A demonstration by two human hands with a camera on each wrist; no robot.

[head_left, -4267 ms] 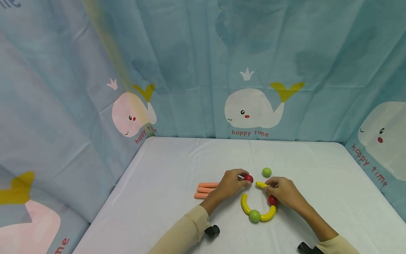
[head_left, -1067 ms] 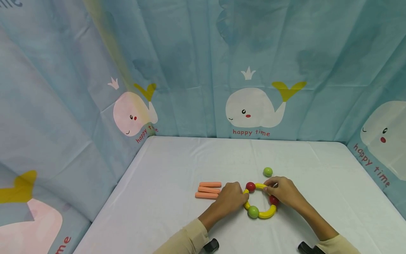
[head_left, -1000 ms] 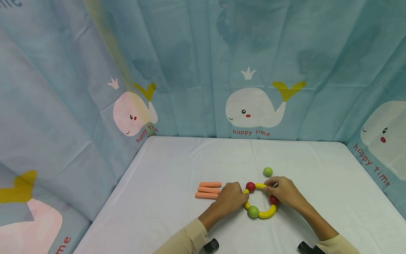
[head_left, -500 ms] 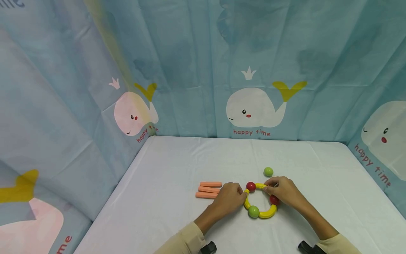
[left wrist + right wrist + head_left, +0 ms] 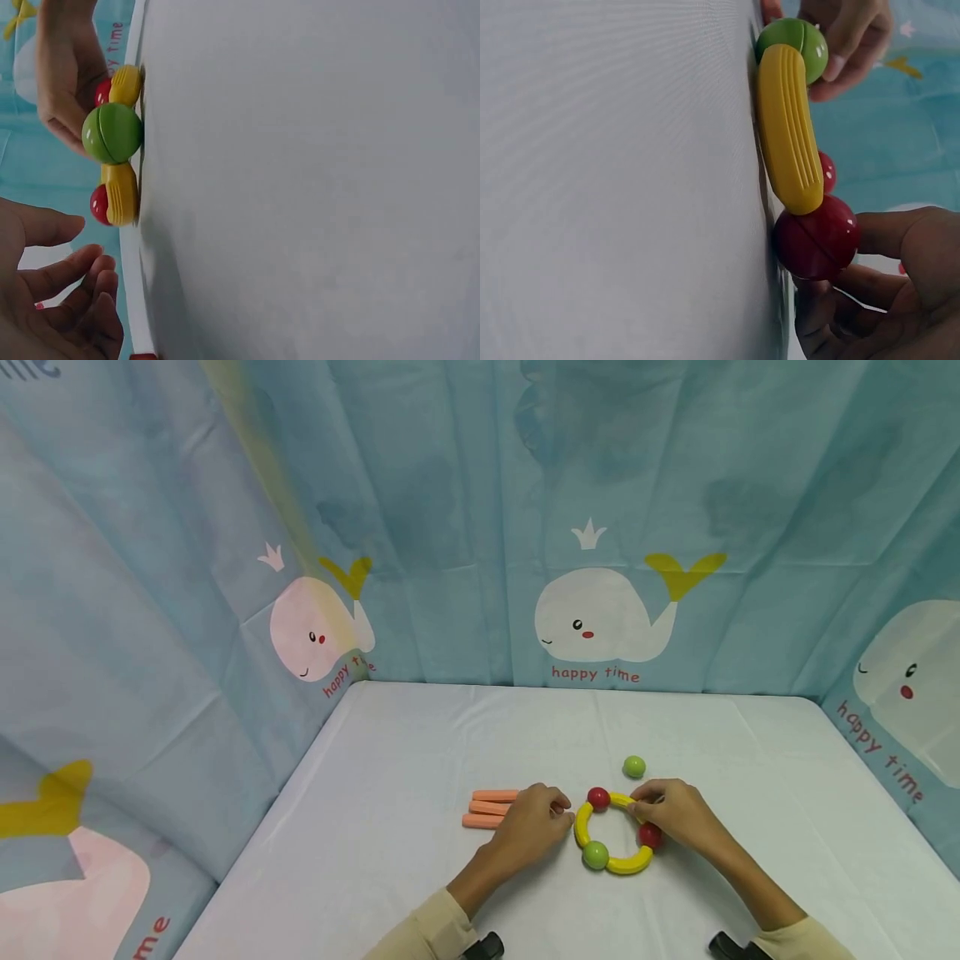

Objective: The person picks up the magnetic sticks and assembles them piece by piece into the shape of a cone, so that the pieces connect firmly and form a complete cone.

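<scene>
A ring of curved yellow banana-like pieces and balls lies on the white table. Three yellow pieces show, among them one on the left (image 5: 582, 825). Between them sit a red ball (image 5: 598, 799) at the back, a green ball (image 5: 596, 855) at the front and another red ball (image 5: 650, 836) on the right. At the back right of the ring, my right hand (image 5: 677, 812) pinches a yellow curved piece (image 5: 621, 799) between thumb and fingers, partly covering it. My left hand (image 5: 531, 827) hovers just left of the ring, fingers loosely bent and holding nothing.
Three orange sticks (image 5: 489, 807) lie side by side, partly behind the left hand. A loose green ball (image 5: 634, 767) rests behind the ring. Blue whale-print cloth (image 5: 450, 527) hangs behind and beside the table.
The left hand, earlier holding a red ball on a white peg, has joined it into the ring, let go of the left yellow piece and drawn back left. The right hand keeps its pinch.
</scene>
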